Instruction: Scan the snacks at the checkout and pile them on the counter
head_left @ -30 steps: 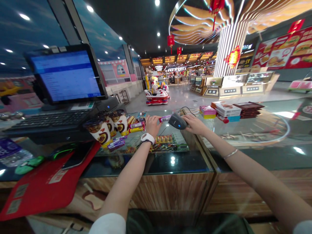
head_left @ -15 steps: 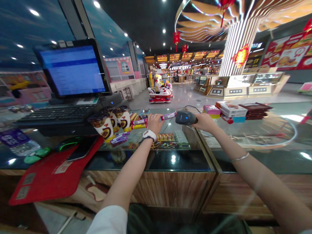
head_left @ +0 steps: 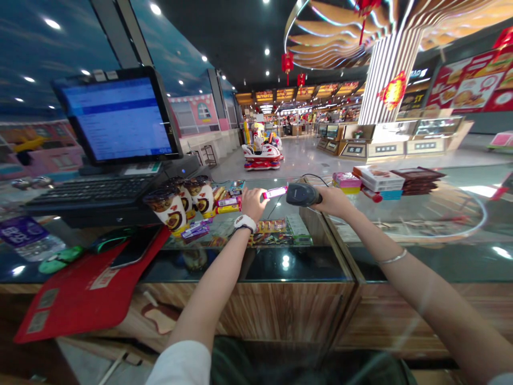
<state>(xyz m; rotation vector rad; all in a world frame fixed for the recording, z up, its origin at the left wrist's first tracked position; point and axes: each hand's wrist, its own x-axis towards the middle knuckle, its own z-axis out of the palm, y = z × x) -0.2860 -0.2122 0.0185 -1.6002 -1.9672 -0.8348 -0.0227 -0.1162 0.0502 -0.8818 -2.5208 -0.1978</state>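
Observation:
Between the fingers of my left hand (head_left: 252, 205) is a slim pink-and-white candy pack (head_left: 275, 192), held out to the right above the glass counter. My right hand (head_left: 335, 202) is wrapped round a dark barcode scanner (head_left: 301, 194). The scanner's head points left at the pack, with a small gap between them, and a bright glow lies on the wrapper. Left of my left hand are similar candy rolls (head_left: 228, 202), purple wrapped sweets (head_left: 196, 229) and several patterned cups (head_left: 168, 209) with dark lids.
At the left stand a monitor (head_left: 118, 117), a keyboard (head_left: 94, 189) and a water bottle (head_left: 30, 235). A phone (head_left: 137, 246) lies on a red mat (head_left: 86, 299) overhanging the counter edge. Boxes (head_left: 379, 179) and brown packets (head_left: 419, 182) are stacked at the right.
The candy pack now shows a bright light on its wrapper, and the scanner's blue indicator light has gone out. Both hands keep nearly the same place; the view has shifted slightly.

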